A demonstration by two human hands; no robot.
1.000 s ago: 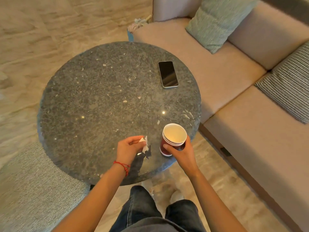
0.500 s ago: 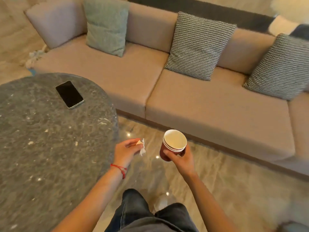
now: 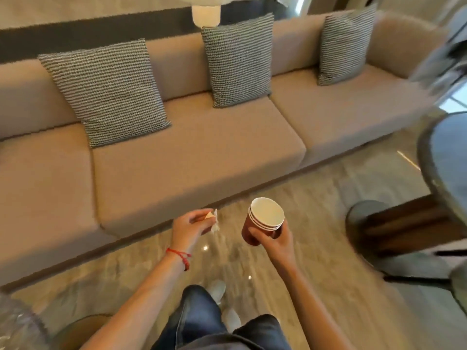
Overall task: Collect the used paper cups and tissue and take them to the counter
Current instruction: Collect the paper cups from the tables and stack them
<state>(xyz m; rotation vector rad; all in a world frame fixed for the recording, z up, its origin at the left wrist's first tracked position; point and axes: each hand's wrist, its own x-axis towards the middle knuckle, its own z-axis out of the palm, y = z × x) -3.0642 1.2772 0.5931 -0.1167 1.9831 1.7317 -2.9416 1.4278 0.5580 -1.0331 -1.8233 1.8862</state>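
while the red cups point(image 3: 264, 222) sit nested, white inside, the right hand point(image 3: 276, 239) grips them; the left hand point(image 3: 190, 227) pinches a crumpled tissue point(image 3: 214, 221).

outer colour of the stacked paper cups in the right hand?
Dark red outside, white rims and cream inside, on the stacked paper cups the right hand grips; head view.

Left hand point(image 3: 190, 227) pinches tissue point(image 3: 213, 221); right hand point(image 3: 274, 242) holds stacked cups point(image 3: 262, 221) before sofa point(image 3: 197, 157).
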